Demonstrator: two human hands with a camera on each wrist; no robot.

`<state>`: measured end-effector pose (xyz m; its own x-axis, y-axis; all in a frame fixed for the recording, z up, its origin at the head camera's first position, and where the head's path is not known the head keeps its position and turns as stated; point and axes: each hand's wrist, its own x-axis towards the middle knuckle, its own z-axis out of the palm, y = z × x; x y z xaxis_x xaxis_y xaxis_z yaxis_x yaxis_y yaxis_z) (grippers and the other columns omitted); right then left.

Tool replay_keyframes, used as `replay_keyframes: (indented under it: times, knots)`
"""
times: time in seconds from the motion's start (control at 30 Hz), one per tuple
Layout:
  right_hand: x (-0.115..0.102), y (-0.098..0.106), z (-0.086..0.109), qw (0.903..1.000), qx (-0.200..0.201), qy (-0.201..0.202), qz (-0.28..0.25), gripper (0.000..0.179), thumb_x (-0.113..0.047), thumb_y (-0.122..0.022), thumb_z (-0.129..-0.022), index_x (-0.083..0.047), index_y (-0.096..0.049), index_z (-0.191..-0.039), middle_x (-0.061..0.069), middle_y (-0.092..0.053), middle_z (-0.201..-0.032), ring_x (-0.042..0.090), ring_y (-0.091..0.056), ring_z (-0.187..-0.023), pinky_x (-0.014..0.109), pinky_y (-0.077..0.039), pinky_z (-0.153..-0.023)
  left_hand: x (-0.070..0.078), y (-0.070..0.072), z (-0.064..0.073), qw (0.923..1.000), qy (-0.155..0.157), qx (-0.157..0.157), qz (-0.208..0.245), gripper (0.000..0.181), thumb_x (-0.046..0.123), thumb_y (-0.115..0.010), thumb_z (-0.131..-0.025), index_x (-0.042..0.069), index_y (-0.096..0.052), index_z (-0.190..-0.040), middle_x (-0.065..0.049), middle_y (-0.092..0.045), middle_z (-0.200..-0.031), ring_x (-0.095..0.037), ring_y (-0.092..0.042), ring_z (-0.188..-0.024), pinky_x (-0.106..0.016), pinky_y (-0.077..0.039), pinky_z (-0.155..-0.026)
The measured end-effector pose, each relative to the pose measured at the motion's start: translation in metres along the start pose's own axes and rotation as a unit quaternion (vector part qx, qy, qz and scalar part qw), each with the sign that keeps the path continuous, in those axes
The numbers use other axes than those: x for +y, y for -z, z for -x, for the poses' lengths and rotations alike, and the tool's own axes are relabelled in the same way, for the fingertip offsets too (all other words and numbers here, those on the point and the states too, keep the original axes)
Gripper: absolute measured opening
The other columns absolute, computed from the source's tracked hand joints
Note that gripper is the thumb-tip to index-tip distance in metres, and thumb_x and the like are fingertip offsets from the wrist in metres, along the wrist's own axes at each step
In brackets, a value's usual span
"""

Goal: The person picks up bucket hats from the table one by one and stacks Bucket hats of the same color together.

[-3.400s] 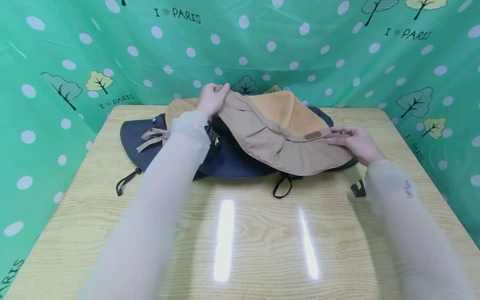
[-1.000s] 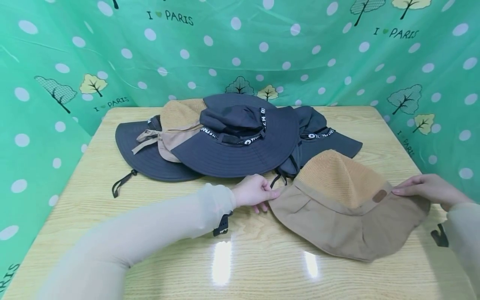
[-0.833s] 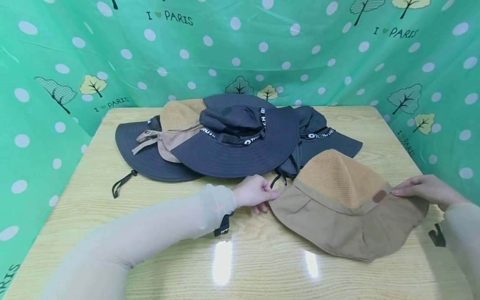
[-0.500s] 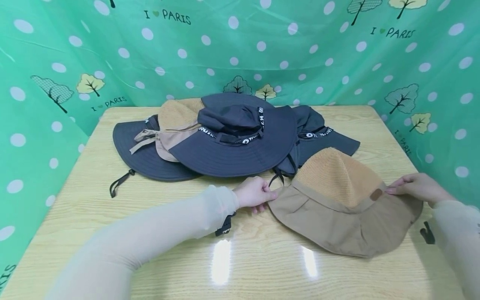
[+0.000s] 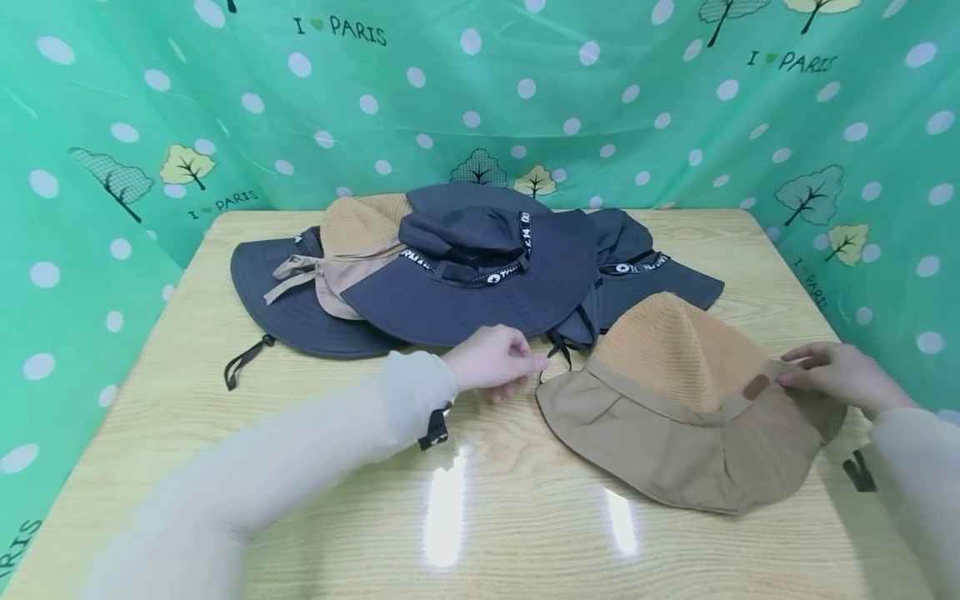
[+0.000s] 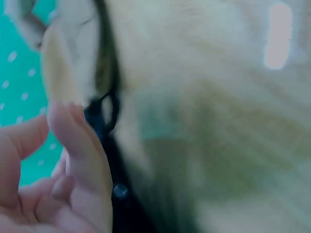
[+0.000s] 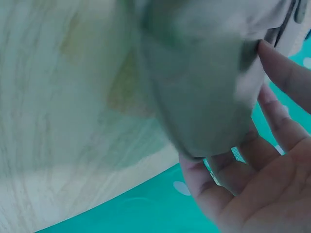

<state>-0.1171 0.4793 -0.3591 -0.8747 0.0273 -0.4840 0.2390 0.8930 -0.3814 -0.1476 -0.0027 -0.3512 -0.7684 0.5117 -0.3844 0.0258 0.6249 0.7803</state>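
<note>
A tan sun hat with a woven straw-coloured crown and a small brown patch lies at the right front of the table. My right hand holds its right side by the brim; in the right wrist view the thumb is on the brim and the other fingers lie beneath it. Just off the hat's left edge is my left hand, fingers loosely bent, with nothing visible in them. The left wrist view shows that hand close up, near a black cord.
At the back are piled hats: a navy wide-brimmed one in the middle, a dark one to its right, another tan one and a navy one at left. A black cord trails onto the wooden table.
The tan sun hat has come off the pile to the right front of the table. Within the last half second my left hand has let go of its brim and drawn slightly left.
</note>
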Motion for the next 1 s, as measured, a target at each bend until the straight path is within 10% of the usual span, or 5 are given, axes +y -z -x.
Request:
replay_keyframes:
  times: [0.2, 0.4, 0.67, 0.8, 1.0]
  knots:
    - [-0.009, 0.003, 0.006, 0.9991, 0.005, 0.028, -0.032, 0.065, -0.028, -0.056, -0.100, 0.015, -0.032, -0.143, 0.044, -0.038, -0.140, 0.060, -0.037, -0.124, 0.060, -0.045, -0.090, 0.005, 0.033, 0.008, 0.9915, -0.001, -0.022, 0.128, 0.030, 0.030, -0.064, -0.098, 0.001, -0.063, -0.109, -0.020, -0.072, -0.099, -0.012, -0.060, -0.057, -0.029, -0.057, -0.050]
    - [-0.019, 0.006, 0.008, 0.9976, 0.034, 0.040, -0.046, 0.055, -0.016, -0.047, -0.101, 0.016, -0.031, -0.143, 0.045, -0.034, -0.141, 0.061, -0.032, -0.126, 0.068, -0.038, -0.094, 0.001, 0.076, 0.013, 0.9873, -0.006, 0.071, 0.142, 0.034, 0.028, -0.063, -0.098, -0.002, -0.063, -0.114, -0.014, -0.072, -0.095, -0.015, -0.063, -0.066, -0.031, -0.060, -0.061]
    - [-0.039, 0.008, 0.004, 0.9894, 0.131, 0.049, -0.040, 0.053, -0.028, -0.049, -0.103, 0.008, -0.042, -0.141, 0.037, -0.044, -0.139, 0.008, -0.055, -0.097, 0.047, -0.049, -0.085, -0.030, 0.125, 0.018, 0.9745, 0.018, 0.224, 0.004, 0.039, 0.035, -0.059, -0.099, 0.002, -0.064, -0.119, -0.017, -0.069, -0.118, -0.029, -0.064, -0.105, -0.035, -0.053, -0.089]
    - [-0.060, 0.012, 0.003, 0.9861, 0.148, 0.061, -0.044, 0.059, -0.040, -0.049, -0.102, 0.002, -0.043, -0.143, 0.026, -0.048, -0.141, 0.043, -0.044, -0.120, 0.055, -0.044, -0.089, -0.046, 0.140, 0.021, 0.9595, 0.051, 0.268, -0.072, 0.048, 0.040, -0.059, -0.097, 0.004, -0.060, -0.129, -0.017, -0.061, -0.134, -0.031, -0.055, -0.126, -0.044, -0.042, -0.108]
    - [-0.094, 0.019, -0.001, 0.9848, 0.144, 0.083, -0.048, 0.060, -0.047, -0.051, -0.100, -0.007, -0.044, -0.145, 0.005, -0.050, -0.134, 0.041, -0.042, -0.127, 0.046, -0.044, -0.090, -0.062, 0.155, 0.024, 0.9559, 0.090, 0.264, -0.093, 0.067, 0.045, -0.061, -0.094, -0.001, -0.050, -0.141, -0.022, -0.055, -0.140, -0.036, -0.051, -0.129, -0.048, -0.041, -0.108]
